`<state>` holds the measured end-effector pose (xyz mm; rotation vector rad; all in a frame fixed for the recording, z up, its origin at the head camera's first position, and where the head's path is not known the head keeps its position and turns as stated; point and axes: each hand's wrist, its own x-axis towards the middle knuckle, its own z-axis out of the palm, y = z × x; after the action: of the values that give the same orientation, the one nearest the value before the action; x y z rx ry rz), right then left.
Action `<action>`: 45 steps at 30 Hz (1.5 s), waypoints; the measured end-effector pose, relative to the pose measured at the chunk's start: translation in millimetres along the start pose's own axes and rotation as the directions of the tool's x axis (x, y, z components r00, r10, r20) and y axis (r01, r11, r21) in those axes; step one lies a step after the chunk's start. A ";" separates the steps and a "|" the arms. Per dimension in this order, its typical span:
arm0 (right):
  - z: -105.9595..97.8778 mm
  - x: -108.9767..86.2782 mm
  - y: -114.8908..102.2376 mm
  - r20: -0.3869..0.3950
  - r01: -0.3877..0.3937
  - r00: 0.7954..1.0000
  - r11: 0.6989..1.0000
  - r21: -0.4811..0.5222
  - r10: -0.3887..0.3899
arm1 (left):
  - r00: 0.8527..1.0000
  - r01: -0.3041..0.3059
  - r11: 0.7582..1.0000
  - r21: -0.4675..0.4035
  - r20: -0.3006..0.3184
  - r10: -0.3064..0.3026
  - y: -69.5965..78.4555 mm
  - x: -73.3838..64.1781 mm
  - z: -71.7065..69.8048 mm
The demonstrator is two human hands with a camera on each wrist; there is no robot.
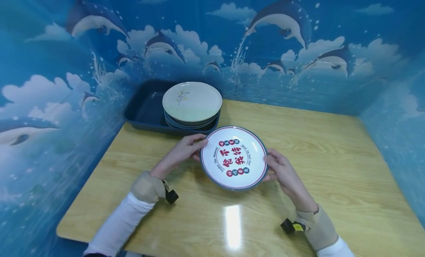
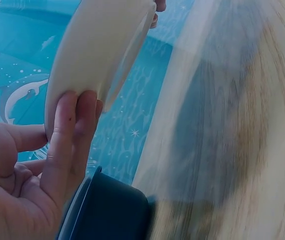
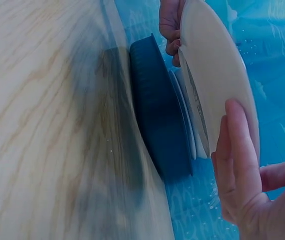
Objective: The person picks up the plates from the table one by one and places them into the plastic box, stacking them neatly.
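A round white plate [image 1: 234, 157] with a dark teal rim and red and teal lettering is held up off the table, its face turned to the head camera. My left hand [image 1: 186, 150] grips its left edge, thumb on the rim and fingers under it. On the opposite edge my right hand [image 1: 285, 172] pinches the rim the same way. Both wrist views show the plate's pale underside [image 2: 92, 50] with fingertips against it. Behind the plate, a stack of plates topped by an oval one with a leaf sprig [image 1: 192, 102] sits in a dark blue tub [image 1: 146, 102].
The light wood table [image 1: 318, 146] runs up to walls covered in blue dolphin sheeting [image 1: 232, 35]. The tub stands at the table's back left, against the wall. A bright light reflection [image 1: 233, 227] lies on the near tabletop.
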<state>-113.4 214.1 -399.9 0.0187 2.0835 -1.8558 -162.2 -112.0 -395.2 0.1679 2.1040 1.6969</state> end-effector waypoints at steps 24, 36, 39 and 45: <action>8.8 51.6 -80.9 -0.116 0.158 0.980 0.987 -0.014 -0.159 | 0.955 -0.193 0.977 -0.088 -0.246 0.167 18.8 -2.3 -59.7; 59.5 125.1 -103.3 -0.087 0.112 0.992 0.973 0.201 -0.096 | 0.743 -0.282 0.958 -0.051 -0.643 0.185 22.1 10.0 -89.3; 68.9 137.5 -105.7 -0.079 0.086 0.995 0.969 0.233 -0.069 | 0.743 -0.225 0.974 -0.007 -0.648 0.167 17.2 15.7 -95.1; 83.4 153.0 -108.1 -0.058 0.040 0.998 0.967 0.253 -0.026 | 0.818 -0.114 0.993 -0.020 -0.569 0.082 12.3 23.6 -102.0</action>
<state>-262.2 84.7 -343.5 0.0992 1.8753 -2.1534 -226.4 -192.7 -373.3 -0.2951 2.4920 2.0536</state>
